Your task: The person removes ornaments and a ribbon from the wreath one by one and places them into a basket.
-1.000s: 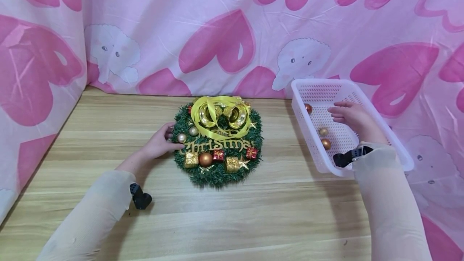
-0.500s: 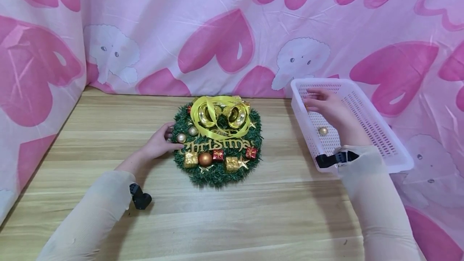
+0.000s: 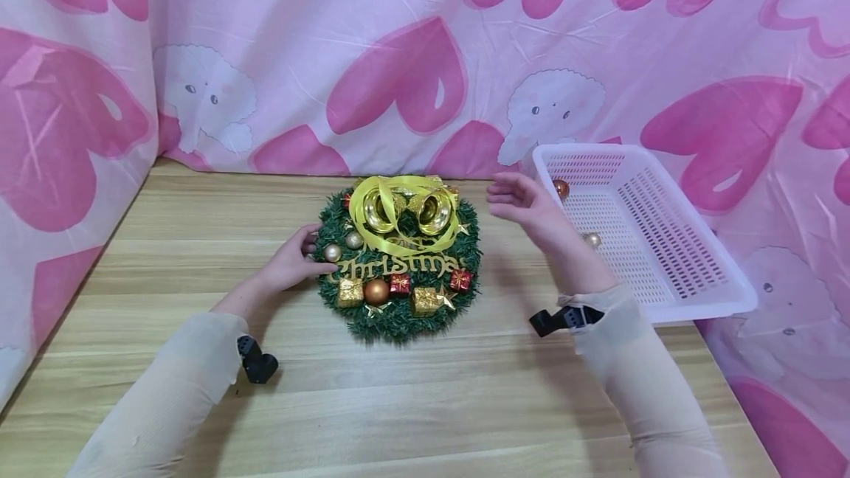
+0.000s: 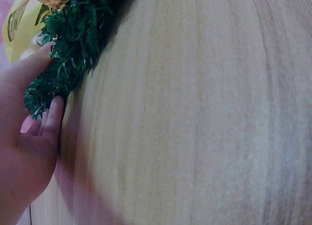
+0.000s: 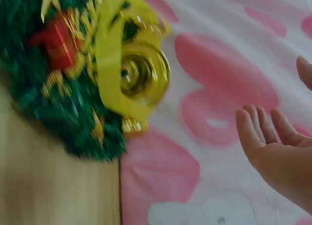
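1. I am pinching the edge of the round green tinsel wreath (image 3: pixel 425 279) with the left hand (image 3: pixel 288 262), thumb above.
2. The wreath is lying on the pale wood-grain table (image 3: pixel 425 404).
3. I am hovering the right hand (image 3: pixel 531 211), thumb and fingers wide apart, between the wreath and the white perforated plastic basket (image 3: pixel 704 310).
4. A shiny copper ball (image 3: pixel 561 189) and a gold ball (image 3: pixel 592 240) are resting inside.
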`<move>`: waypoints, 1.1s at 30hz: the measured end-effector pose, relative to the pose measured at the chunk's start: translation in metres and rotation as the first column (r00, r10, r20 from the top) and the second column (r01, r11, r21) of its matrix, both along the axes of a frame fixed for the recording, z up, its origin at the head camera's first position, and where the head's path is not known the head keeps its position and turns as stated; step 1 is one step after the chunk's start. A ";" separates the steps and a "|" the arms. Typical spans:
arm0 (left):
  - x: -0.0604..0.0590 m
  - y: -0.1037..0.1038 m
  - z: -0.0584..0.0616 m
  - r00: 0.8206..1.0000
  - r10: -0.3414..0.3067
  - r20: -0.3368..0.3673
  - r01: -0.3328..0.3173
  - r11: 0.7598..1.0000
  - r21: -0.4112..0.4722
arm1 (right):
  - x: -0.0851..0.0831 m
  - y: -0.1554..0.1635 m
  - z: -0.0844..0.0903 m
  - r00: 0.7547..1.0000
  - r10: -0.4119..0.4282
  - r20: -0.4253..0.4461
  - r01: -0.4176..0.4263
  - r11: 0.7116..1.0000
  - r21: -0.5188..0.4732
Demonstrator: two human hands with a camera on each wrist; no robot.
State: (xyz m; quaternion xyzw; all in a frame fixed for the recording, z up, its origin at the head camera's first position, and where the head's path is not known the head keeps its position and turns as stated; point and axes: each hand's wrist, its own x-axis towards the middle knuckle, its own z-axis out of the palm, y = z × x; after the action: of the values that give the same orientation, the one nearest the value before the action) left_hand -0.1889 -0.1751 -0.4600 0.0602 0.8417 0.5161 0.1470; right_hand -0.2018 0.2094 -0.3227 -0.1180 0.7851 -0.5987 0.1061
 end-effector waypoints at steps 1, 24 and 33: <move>0.000 0.000 0.000 1.000 0.000 -0.002 0.000 1.000 -0.002 | 0.002 -0.005 -0.003 1.000 0.016 -0.001 -0.016 1.000 -0.013; 0.000 0.001 0.002 1.000 -0.001 0.008 0.001 1.000 0.005 | 0.033 -0.090 -0.064 0.944 0.331 -0.006 -0.330 0.942 0.065; 0.001 0.001 0.002 1.000 0.001 0.014 -0.001 1.000 -0.006 | 0.036 -0.105 -0.083 0.917 0.397 -0.029 -0.387 0.907 0.168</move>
State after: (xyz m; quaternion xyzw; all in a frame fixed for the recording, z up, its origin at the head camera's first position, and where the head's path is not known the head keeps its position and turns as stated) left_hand -0.1883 -0.1743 -0.4584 0.0555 0.8421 0.5143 0.1528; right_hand -0.1660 0.1043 -0.4056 -0.2831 0.7934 -0.4968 0.2087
